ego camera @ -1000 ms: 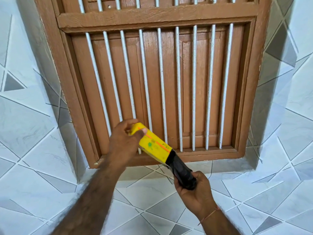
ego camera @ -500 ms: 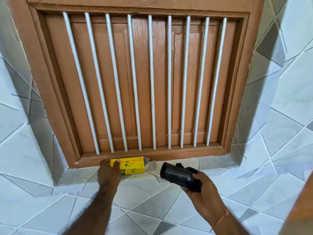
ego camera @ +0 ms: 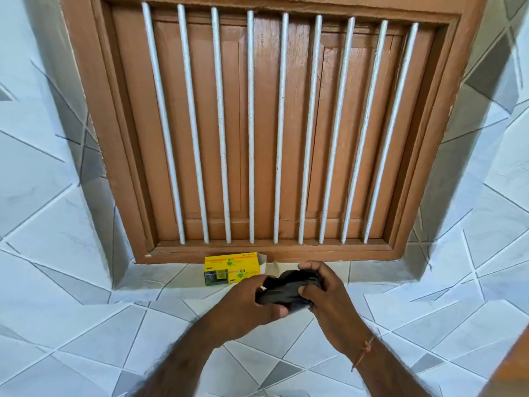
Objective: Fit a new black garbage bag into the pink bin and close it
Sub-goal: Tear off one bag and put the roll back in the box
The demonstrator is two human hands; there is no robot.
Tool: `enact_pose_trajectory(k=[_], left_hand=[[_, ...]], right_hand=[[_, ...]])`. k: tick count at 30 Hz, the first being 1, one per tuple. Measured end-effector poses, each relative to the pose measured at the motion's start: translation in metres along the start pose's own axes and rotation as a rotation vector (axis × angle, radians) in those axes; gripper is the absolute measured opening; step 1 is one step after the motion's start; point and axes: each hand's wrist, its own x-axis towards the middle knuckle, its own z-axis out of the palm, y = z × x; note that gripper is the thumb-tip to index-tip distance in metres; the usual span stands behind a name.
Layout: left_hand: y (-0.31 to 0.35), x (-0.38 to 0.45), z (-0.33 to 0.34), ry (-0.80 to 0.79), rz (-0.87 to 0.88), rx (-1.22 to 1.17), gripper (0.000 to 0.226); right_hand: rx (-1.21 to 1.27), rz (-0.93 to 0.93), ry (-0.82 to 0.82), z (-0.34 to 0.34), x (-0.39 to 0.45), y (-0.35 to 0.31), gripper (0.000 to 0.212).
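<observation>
Left hand (ego camera: 252, 299) off yellow box (ego camera: 233, 269), now joined right hand (ego camera: 326, 293) on black bag roll (ego camera: 286, 287); both clenched around roll, held between them, box on sill behind

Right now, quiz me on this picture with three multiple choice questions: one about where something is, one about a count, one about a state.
1. Where is the yellow box?
A. on the tiled ledge under the wooden window
B. in the left hand
C. hanging on the bars

2. How many white bars cross the window?
A. five
B. nine
C. twelve

3. What state is the black bag roll in?
A. spread flat on the ledge
B. back inside the box
C. bunched up, held by both hands

Answers: 1 A, the box rests on the tiles below the frame, untouched. 2 B, nine bars run top to bottom. 3 C, the left hand and right hand both grip it.
</observation>
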Motion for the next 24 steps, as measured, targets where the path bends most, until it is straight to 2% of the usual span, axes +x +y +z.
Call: enact_pose_trajectory(k=[2, 4, 6, 7, 8, 10, 11, 13, 17, 22, 24], left_hand=[[-0.002, -0.009, -0.002, 0.091, 0.001, -0.101, 0.043], [-0.001, -0.014, 0.000, 0.215, 0.034, -0.157, 0.045], [0.003, -0.017, 0.004, 0.403, 0.044, -0.181, 0.047], [0.007, -0.018, 0.008, 0.501, 0.043, -0.194, 0.046], [0.011, -0.021, 0.012, 0.585, 0.030, -0.197, 0.045], [0.018, -0.026, 0.022, 0.694, 0.013, -0.197, 0.040], [0.020, -0.027, 0.027, 0.711, 0.009, -0.196, 0.038], [0.020, -0.029, 0.036, 0.704, -0.003, -0.175, 0.036], [0.018, -0.034, 0.035, 0.600, -0.052, -0.149, 0.025], [0.019, -0.041, 0.011, 0.451, -0.118, -0.227, 0.051], [0.024, -0.038, 0.005, 0.470, -0.098, -0.230, 0.041]], right_hand=[[0.080, 0.012, -0.050, 0.008, 0.001, -0.008, 0.039], [0.265, 0.051, -0.061, 0.015, -0.001, -0.011, 0.051], [0.391, 0.130, -0.033, 0.024, -0.007, -0.008, 0.080], [0.413, 0.174, -0.033, 0.031, -0.012, -0.006, 0.089], [0.430, 0.218, -0.055, 0.038, -0.019, -0.005, 0.084], [0.446, 0.283, -0.152, 0.053, -0.031, -0.004, 0.054], [0.469, 0.296, -0.197, 0.060, -0.035, -0.007, 0.042], [0.554, 0.333, -0.209, 0.071, -0.038, -0.006, 0.034], [0.596, 0.405, -0.111, 0.071, -0.035, 0.002, 0.033], [0.459, 0.427, -0.141, 0.056, -0.040, 0.002, 0.036], [0.448, 0.446, -0.148, 0.052, -0.041, 0.000, 0.043]])
